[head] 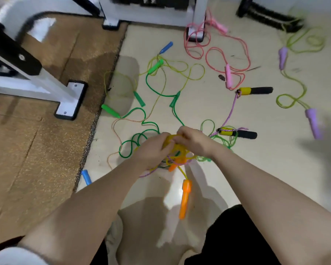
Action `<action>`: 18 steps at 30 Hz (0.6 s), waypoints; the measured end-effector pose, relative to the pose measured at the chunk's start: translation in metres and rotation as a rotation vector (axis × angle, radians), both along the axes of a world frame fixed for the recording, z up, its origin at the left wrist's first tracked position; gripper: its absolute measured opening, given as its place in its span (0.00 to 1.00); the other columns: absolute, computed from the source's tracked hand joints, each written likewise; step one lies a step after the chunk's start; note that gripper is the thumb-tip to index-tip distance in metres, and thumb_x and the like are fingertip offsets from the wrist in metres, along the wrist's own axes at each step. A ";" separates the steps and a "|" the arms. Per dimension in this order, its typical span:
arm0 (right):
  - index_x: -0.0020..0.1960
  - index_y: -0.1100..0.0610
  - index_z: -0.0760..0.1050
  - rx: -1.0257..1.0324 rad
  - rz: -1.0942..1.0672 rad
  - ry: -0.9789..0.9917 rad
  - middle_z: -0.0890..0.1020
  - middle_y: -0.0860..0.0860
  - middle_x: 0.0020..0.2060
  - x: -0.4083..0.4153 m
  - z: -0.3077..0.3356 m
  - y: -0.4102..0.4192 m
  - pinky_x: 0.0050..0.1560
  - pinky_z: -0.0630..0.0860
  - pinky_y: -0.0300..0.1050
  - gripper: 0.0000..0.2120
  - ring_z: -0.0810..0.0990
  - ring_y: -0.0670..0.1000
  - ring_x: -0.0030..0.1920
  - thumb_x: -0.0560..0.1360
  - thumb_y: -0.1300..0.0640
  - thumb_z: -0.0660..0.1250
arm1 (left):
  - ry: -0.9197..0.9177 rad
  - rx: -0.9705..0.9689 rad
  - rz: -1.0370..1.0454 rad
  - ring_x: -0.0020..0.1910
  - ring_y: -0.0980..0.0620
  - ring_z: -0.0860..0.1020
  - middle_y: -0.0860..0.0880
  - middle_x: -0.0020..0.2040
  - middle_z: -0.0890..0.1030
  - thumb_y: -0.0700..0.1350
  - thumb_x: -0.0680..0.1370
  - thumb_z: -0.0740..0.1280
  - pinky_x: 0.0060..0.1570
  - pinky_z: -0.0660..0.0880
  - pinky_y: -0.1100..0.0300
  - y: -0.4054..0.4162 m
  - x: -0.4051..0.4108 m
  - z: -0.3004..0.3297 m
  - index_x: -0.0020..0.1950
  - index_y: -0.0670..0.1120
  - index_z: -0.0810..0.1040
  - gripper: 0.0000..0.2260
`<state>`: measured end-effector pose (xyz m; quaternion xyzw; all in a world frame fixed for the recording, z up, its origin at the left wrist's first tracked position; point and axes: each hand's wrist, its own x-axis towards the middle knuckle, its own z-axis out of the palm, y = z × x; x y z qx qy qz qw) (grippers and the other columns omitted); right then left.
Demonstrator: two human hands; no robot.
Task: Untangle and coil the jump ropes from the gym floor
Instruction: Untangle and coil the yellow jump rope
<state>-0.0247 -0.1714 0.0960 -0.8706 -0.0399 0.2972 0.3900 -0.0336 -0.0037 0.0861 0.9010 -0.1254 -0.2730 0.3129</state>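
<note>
Both hands, left hand point(153, 150) and right hand point(193, 140), grip coiled yellow rope point(171, 143).

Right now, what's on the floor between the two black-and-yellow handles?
In the head view, a purple braided cord runs between the upper black-and-yellow handle and the lower black-and-yellow handle, tied to both. Otherwise that stretch of pale floor is bare.

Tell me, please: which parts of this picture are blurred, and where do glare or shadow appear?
Head view: motion blur smears the purple handles at right and the dangling orange handle; glare brightens the floor beside that handle; the arms cast soft shadows toward the bottom edge; wide-angle distortion bends the edges.
</note>
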 end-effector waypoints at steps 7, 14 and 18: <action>0.40 0.55 0.66 0.426 -0.372 0.062 0.72 0.53 0.38 0.038 0.041 0.010 0.38 0.67 0.41 0.11 0.72 0.48 0.36 0.81 0.53 0.57 | -0.474 0.262 0.037 0.57 0.41 0.74 0.41 0.56 0.76 0.43 0.78 0.59 0.48 0.70 0.53 0.022 0.015 0.034 0.64 0.40 0.69 0.15; 0.40 0.57 0.66 0.833 -0.825 0.190 0.71 0.52 0.24 0.061 0.049 0.033 0.29 0.72 0.41 0.12 0.72 0.50 0.25 0.81 0.55 0.56 | -0.495 0.308 0.239 0.53 0.36 0.77 0.34 0.57 0.75 0.49 0.76 0.57 0.43 0.76 0.48 0.049 -0.001 0.033 0.68 0.34 0.64 0.26; 0.49 0.59 0.66 1.058 -1.039 0.379 0.70 0.51 0.20 0.062 0.034 0.028 0.32 0.75 0.48 0.12 0.70 0.50 0.21 0.82 0.50 0.53 | -0.355 0.320 0.453 0.53 0.39 0.75 0.40 0.50 0.76 0.46 0.76 0.63 0.45 0.69 0.54 0.060 -0.010 0.027 0.65 0.36 0.65 0.22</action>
